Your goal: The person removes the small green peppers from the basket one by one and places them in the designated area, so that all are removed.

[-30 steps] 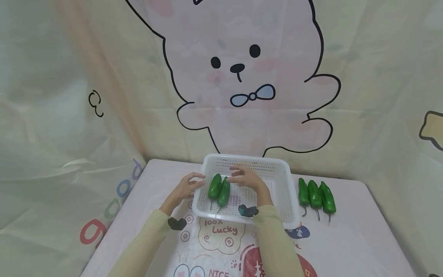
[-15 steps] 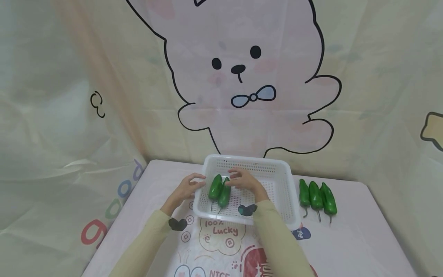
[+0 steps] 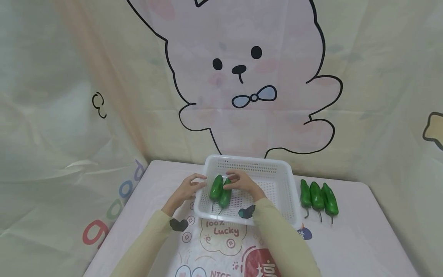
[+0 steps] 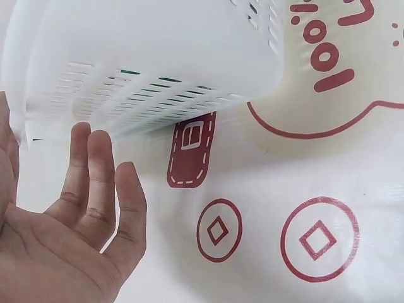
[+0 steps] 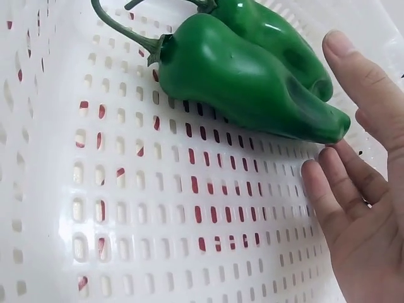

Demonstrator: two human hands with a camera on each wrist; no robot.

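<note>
Two green peppers lie side by side in a white perforated plastic basket (image 3: 280, 184): the left pepper (image 3: 216, 188) and the right pepper (image 3: 225, 198). My right hand (image 3: 241, 182) hovers inside the basket at the tip of the right pepper. In the right wrist view its thumb and fingers are spread around the pepper's tip (image 5: 328, 123), without a closed pinch. My left hand (image 3: 187, 188) is at the basket's left side. Its relaxed fingers (image 4: 100, 183) reach up to the outer wall in the left wrist view; whether they press on it cannot be told.
Three more green peppers (image 3: 317, 196) lie in a row on the table to the right of the basket. A printed pale cloth (image 3: 360, 238) covers the table. Behind the basket hangs a curtain with a cartoon animal (image 3: 238, 115).
My right hand has shifted slightly left and down, closer to the tip of the right pepper. The left hand stays at the basket's side. The whole head view has drifted slightly.
</note>
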